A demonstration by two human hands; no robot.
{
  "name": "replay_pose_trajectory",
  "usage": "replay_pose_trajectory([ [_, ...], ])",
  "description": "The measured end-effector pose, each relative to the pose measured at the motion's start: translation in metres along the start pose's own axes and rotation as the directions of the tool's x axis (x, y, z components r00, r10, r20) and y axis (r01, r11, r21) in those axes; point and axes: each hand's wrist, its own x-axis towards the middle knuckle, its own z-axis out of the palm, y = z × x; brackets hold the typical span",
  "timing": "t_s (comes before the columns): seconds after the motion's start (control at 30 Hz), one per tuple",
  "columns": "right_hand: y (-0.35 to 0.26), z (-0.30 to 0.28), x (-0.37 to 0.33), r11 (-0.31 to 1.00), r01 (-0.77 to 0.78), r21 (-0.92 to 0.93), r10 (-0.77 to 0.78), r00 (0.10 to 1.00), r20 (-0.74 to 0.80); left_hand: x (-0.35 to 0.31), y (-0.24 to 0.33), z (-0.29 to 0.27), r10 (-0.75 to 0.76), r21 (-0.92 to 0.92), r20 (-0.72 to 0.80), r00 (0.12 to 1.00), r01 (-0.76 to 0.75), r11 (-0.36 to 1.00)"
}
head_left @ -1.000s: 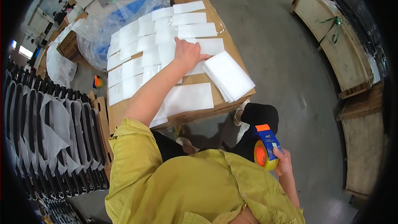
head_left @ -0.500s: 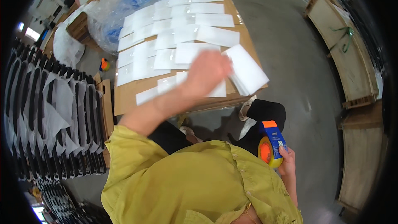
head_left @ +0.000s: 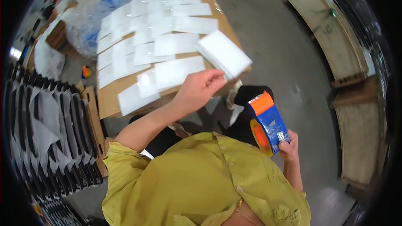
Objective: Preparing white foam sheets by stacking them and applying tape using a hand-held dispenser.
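In my right hand [head_left: 289, 145] is a blue and orange tape dispenser [head_left: 274, 125] with a toothed cutting edge and a yellow-rimmed roll, held beside my knee. My left hand [head_left: 199, 88] hovers over the front edge of the carton, its thumb and forefinger drawn close in a pinch; whether anything thin lies between them is too small to see. Just beyond those fingertips lies a stack of white sheets [head_left: 226, 52], at the carton's right corner. Rows of overlapping white sheets [head_left: 180, 44], some with shiny strips of clear tape, cover the carton top [head_left: 232, 29].
Black frames with grey wrapping [head_left: 50, 129] stand in a row at the left. Clear plastic wrap over something blue [head_left: 90, 29] sits behind the carton. Wooden crates [head_left: 324, 29] line the right side. Another orange and blue object [head_left: 86, 72] rests on the floor.
My left hand has come down and back from above the sheets toward the carton's front edge. The tape dispenser has been raised and its toothed end is now visible. The view has shifted.
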Motion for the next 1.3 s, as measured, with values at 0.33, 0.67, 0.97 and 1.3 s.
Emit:
replay_pose_trajectory([
  [0.33, -0.023, -0.014, 0.003, 0.905, 0.373, -0.204, -0.264, 0.868, 0.420, 0.011, 0.017, 0.052, -0.075, -0.584, 0.617, 0.783, 0.520, 0.624],
  [0.67, -0.031, -0.010, 0.014, 0.922, 0.358, -0.147, -0.257, 0.851, 0.459, 0.001, 0.034, 0.043, -0.109, -0.574, 0.449, 0.887, 0.380, 0.725],
  [0.97, -0.060, -0.014, 0.006, 0.964, 0.145, -0.223, -0.071, 0.948, 0.311, 0.045, 0.027, 0.004, -0.063, -0.163, -0.109, 0.992, 0.044, 0.986],
  [1.3, -0.069, 0.003, 0.057, 0.984, 0.015, -0.178, 0.017, 0.983, 0.182, 0.122, -0.008, -0.004, 0.513, 0.848, -0.155, 0.845, -0.153, 0.508],
])
